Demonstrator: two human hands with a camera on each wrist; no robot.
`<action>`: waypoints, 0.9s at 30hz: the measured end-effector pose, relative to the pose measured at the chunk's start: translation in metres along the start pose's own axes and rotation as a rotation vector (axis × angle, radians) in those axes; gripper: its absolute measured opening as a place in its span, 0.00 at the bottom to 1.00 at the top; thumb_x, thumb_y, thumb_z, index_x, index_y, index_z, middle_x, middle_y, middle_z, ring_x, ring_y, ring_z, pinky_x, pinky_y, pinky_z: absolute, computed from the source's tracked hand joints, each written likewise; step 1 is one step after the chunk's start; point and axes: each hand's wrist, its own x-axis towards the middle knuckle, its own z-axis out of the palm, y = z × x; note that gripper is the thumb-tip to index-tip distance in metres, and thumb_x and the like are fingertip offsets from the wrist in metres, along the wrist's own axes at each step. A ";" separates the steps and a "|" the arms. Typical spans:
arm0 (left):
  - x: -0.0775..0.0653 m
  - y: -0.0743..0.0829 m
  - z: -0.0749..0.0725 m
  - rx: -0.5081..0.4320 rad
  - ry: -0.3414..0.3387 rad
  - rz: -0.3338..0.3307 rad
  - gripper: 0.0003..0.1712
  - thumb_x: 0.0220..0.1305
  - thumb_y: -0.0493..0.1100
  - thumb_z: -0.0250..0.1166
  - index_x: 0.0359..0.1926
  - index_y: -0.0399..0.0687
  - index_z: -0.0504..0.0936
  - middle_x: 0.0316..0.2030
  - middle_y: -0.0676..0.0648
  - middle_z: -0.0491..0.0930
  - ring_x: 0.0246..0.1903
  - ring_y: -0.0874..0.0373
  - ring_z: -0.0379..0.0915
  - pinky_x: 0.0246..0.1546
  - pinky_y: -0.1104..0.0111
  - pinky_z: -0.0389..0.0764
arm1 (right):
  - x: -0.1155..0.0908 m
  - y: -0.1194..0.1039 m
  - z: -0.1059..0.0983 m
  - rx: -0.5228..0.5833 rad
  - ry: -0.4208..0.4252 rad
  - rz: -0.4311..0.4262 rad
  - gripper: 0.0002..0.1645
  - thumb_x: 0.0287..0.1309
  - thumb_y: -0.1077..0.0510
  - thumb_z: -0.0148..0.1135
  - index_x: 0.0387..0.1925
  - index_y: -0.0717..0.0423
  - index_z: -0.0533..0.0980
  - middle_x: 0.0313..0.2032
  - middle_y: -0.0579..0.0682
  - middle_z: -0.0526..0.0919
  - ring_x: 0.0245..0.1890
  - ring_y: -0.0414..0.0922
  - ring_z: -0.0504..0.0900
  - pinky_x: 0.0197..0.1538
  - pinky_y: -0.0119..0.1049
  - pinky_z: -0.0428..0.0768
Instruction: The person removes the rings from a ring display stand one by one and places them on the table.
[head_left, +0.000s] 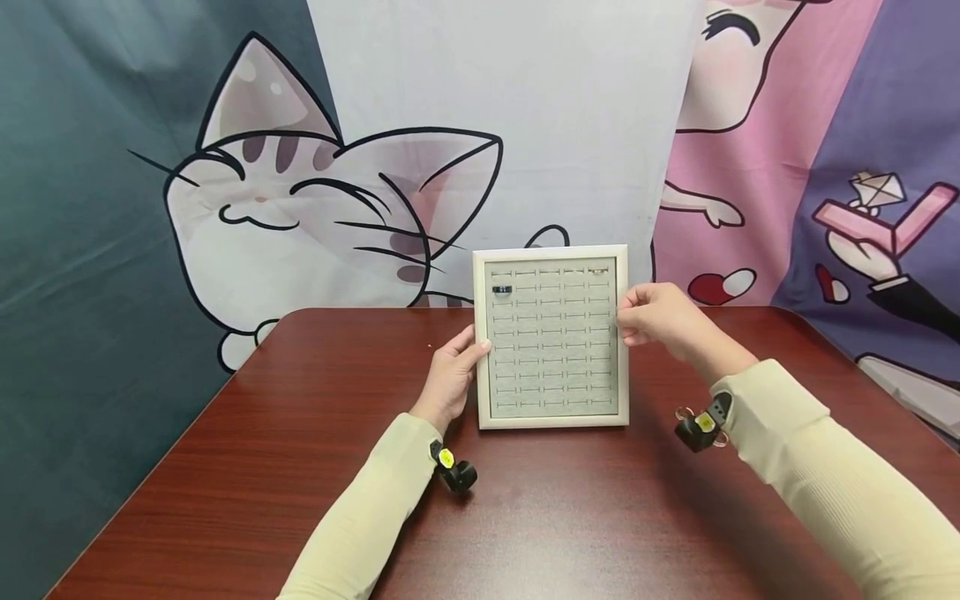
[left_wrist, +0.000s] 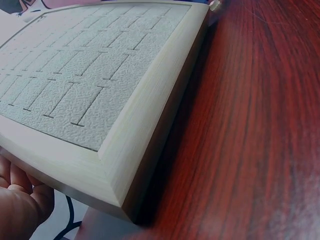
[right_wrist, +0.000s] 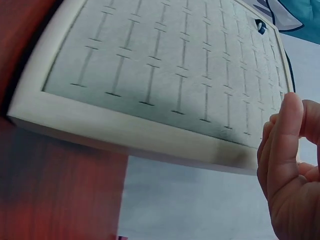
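Observation:
A ring display board (head_left: 552,333) with a pale wooden rim and rows of slots stands nearly upright on the table. My left hand (head_left: 447,375) grips its left rim, thumb on the front. At the right rim, my right hand (head_left: 660,321) has its thumb and forefinger tips together. Whether they pinch anything is hidden, also in the right wrist view, where the hand (right_wrist: 290,165) overlaps the rim. One dark ring (head_left: 502,290) sits at the left of the second row. Another, gold-toned ring (head_left: 598,270) sits at the top row's right end.
The reddish-brown wooden table (head_left: 555,517) spreads around the board. Behind it hangs a cartoon cat backdrop (head_left: 300,208). Beside the right wrist's black camera (head_left: 696,433) show small gold loops (head_left: 683,412); what they belong to is unclear.

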 end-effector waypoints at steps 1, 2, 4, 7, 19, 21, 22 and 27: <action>0.000 0.000 0.000 -0.001 -0.001 0.000 0.23 0.62 0.36 0.59 0.59 0.45 0.73 0.49 0.43 0.79 0.36 0.62 0.79 0.36 0.69 0.77 | 0.001 -0.002 0.000 -0.004 0.000 -0.002 0.02 0.51 0.70 0.51 0.29 0.67 0.68 0.21 0.47 0.71 0.21 0.37 0.74 0.30 0.32 0.81; 0.000 0.000 0.000 -0.003 -0.002 0.000 0.23 0.62 0.36 0.59 0.59 0.45 0.73 0.49 0.43 0.79 0.36 0.62 0.79 0.36 0.69 0.77 | 0.002 -0.004 0.000 -0.008 0.001 -0.004 0.02 0.51 0.70 0.51 0.29 0.66 0.68 0.21 0.47 0.71 0.21 0.37 0.74 0.29 0.31 0.80; 0.000 -0.001 0.000 -0.007 -0.007 0.001 0.23 0.62 0.36 0.59 0.59 0.45 0.73 0.49 0.43 0.79 0.36 0.62 0.79 0.36 0.69 0.78 | 0.004 -0.007 0.000 -0.011 0.002 -0.008 0.02 0.50 0.71 0.50 0.29 0.66 0.68 0.21 0.47 0.71 0.21 0.36 0.74 0.29 0.31 0.80; 0.000 -0.001 0.000 -0.009 -0.013 0.003 0.23 0.62 0.36 0.59 0.59 0.45 0.73 0.49 0.43 0.79 0.36 0.62 0.79 0.36 0.69 0.78 | 0.007 -0.012 0.000 -0.019 0.007 -0.016 0.04 0.48 0.71 0.49 0.29 0.66 0.68 0.21 0.47 0.71 0.20 0.37 0.75 0.29 0.30 0.80; 0.001 0.000 0.000 0.000 -0.017 0.016 0.24 0.62 0.35 0.58 0.60 0.43 0.72 0.50 0.41 0.79 0.36 0.62 0.79 0.36 0.69 0.77 | 0.018 -0.030 -0.005 -0.089 0.062 -0.054 0.05 0.48 0.71 0.49 0.30 0.69 0.68 0.20 0.47 0.72 0.20 0.36 0.76 0.30 0.33 0.81; 0.001 0.000 0.001 -0.004 -0.016 0.012 0.24 0.62 0.34 0.58 0.60 0.42 0.71 0.51 0.40 0.78 0.36 0.63 0.78 0.37 0.70 0.77 | 0.020 -0.032 -0.005 -0.096 0.082 -0.059 0.04 0.47 0.70 0.50 0.29 0.68 0.69 0.21 0.48 0.73 0.19 0.36 0.77 0.29 0.33 0.81; 0.001 0.001 0.001 -0.005 -0.016 0.011 0.25 0.62 0.34 0.57 0.61 0.42 0.71 0.51 0.39 0.78 0.36 0.63 0.78 0.37 0.70 0.77 | 0.021 -0.033 -0.005 -0.106 0.094 -0.059 0.04 0.47 0.70 0.50 0.29 0.68 0.70 0.21 0.48 0.73 0.19 0.36 0.77 0.29 0.33 0.81; 0.000 0.002 0.002 -0.004 -0.010 0.009 0.25 0.62 0.34 0.57 0.61 0.42 0.71 0.52 0.39 0.77 0.37 0.63 0.78 0.38 0.70 0.77 | 0.026 -0.038 -0.004 -0.157 0.149 -0.057 0.04 0.47 0.68 0.52 0.29 0.66 0.71 0.19 0.48 0.75 0.18 0.37 0.78 0.28 0.34 0.81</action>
